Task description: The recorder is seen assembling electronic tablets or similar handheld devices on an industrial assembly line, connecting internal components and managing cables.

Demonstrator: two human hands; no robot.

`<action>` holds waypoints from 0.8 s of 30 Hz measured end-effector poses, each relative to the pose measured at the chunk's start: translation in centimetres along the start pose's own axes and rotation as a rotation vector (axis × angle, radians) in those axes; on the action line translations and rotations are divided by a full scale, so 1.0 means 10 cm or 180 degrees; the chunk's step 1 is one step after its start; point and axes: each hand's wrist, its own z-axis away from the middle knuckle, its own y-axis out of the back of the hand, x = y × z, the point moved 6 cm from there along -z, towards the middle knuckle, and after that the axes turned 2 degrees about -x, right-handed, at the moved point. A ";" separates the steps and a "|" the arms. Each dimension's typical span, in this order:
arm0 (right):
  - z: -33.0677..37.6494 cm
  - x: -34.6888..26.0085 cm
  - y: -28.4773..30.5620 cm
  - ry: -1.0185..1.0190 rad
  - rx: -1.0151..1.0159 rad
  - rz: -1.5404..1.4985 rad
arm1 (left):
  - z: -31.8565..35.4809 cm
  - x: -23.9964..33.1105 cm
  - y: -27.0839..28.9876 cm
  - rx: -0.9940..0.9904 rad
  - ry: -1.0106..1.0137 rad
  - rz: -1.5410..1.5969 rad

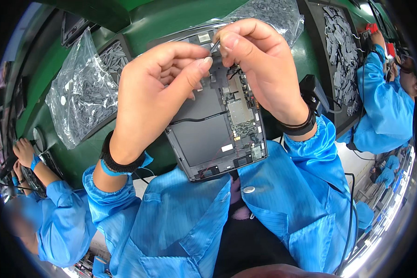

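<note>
Green conveyor surface (171,28) is carrying an opened tablet chassis (217,134) at its near edge. Left hand (153,92) and right hand (259,69) are pinching closed on a small dark part (217,74) over the chassis's far end. Clear bags of grey parts (81,97) are lying leftward. Blue-sleeved co-workers (384,106) are working at both sides.

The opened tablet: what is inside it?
Inside the tablet: a dark panel, a black cable and circuit boards. The left hand and right hand cover its top part.
</note>
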 end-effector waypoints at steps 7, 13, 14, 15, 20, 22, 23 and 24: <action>0.07 0.00 0.00 0.0159 0.0107 0.0000 | -0.10 0.04 -0.10 0.0034 -0.0142 0.0213; -0.15 -0.22 0.23 0.0752 0.0203 0.0937 | -0.25 0.05 0.06 0.0050 -0.0347 -0.0717; -0.24 -0.26 0.32 0.0753 0.0303 0.1553 | -0.32 0.10 0.12 0.0088 -0.0593 -0.1489; -0.26 -0.33 0.31 0.0341 0.0482 0.1704 | -0.36 0.18 0.20 0.0289 -0.0673 -0.2211; -0.29 -0.43 0.30 0.1008 0.0009 0.3826 | -0.65 0.13 0.14 0.0134 -0.1064 -0.2997; -0.28 -0.38 0.27 0.2058 -0.0519 0.4472 | -0.73 0.11 0.01 -0.0032 -0.1467 -0.3190; -0.28 -0.36 0.27 0.2055 -0.0527 0.4457 | -0.75 0.08 -0.03 -0.0132 -0.1460 -0.3219; -0.27 -0.32 0.22 0.2188 -0.0704 0.4546 | -0.77 0.05 -0.06 -0.0234 -0.1454 -0.3249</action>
